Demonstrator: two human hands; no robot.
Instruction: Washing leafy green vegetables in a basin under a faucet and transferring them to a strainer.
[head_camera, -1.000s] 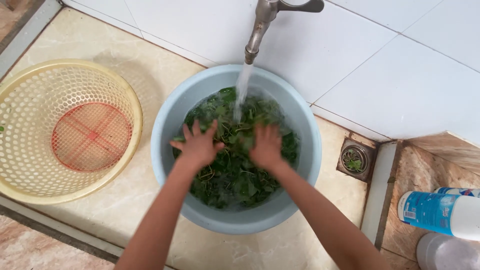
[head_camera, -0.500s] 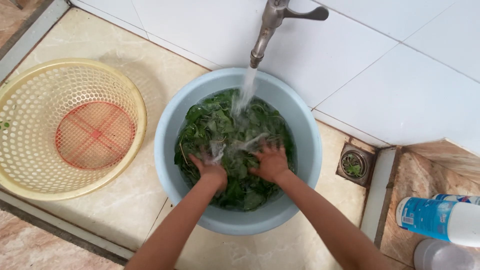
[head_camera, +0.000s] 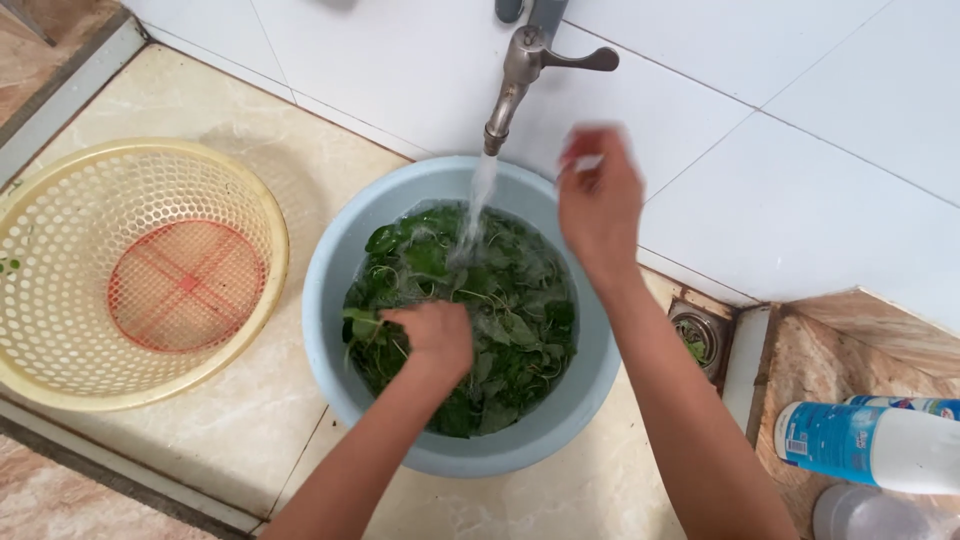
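Observation:
A light blue basin (head_camera: 330, 330) on the tiled floor holds water and green leafy vegetables (head_camera: 510, 310). Water streams into it from a metal tap (head_camera: 520, 70) on the white tiled wall. My left hand (head_camera: 432, 335) is pressed down among the leaves, fingers curled into them. My right hand (head_camera: 598, 205) is raised above the basin's right rim, just below the tap's handle, blurred, with fingers together and nothing visible in it.
A yellow perforated plastic basket (head_camera: 130, 270) with a red base stands left of the basin. A floor drain (head_camera: 697, 340) lies to the right. A blue and white bottle (head_camera: 870, 445) lies at the lower right, above a clear container (head_camera: 870, 515).
My right hand has come out of the leaves and risen toward the tap handle. My left hand stays in the basin, shifted slightly toward the middle.

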